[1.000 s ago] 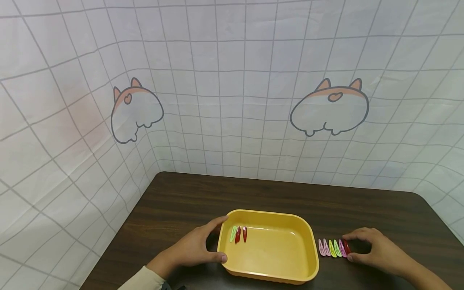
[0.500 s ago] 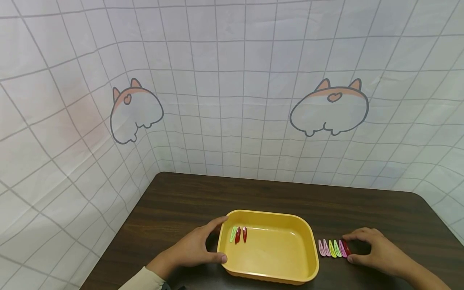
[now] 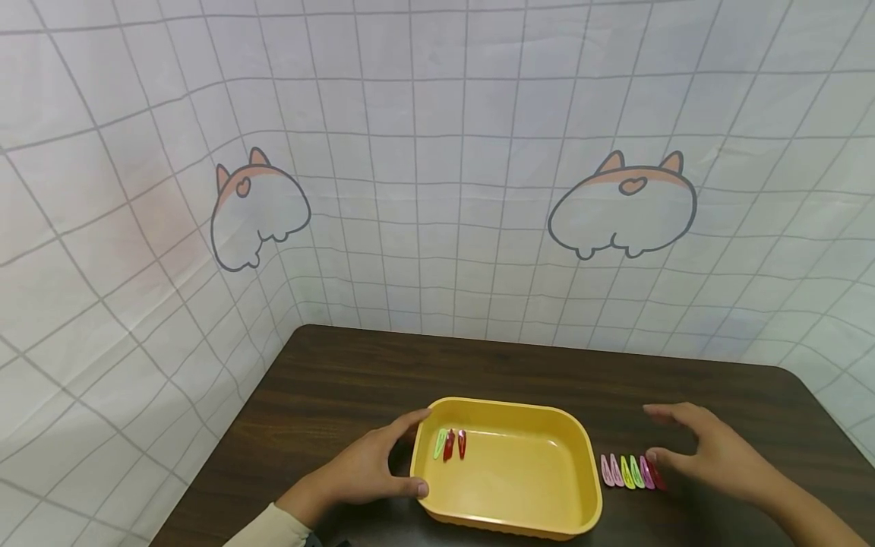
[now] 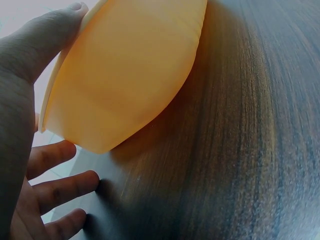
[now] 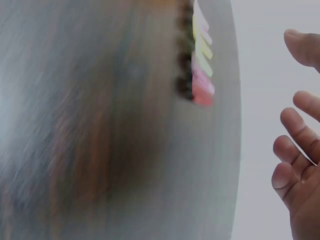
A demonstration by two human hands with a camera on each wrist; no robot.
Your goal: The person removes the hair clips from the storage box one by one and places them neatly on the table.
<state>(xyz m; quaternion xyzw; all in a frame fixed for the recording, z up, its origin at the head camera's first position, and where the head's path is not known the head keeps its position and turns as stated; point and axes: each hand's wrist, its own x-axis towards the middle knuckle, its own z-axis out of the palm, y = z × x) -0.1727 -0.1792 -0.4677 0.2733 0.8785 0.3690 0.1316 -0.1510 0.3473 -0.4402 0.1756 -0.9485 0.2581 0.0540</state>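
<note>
We're gripping the yellow tray [image 3: 519,486] w/ L hand [image 3: 372,463]; R hand [image 3: 719,457] hovering, holding nothing, snap hair clips [image 3: 637,472] lying just left; we're prob. sorting clips, next needing a pinch.

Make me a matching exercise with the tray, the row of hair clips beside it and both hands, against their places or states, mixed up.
1. Tray
2. Row of clips
3. Left hand
4. Right hand

A. Holding nothing
B. On the table, right of the tray
C. Holding the tray's left end
D. Yellow, with three clips inside

Pairs: 1-D, 2-B, 3-C, 4-A
</note>
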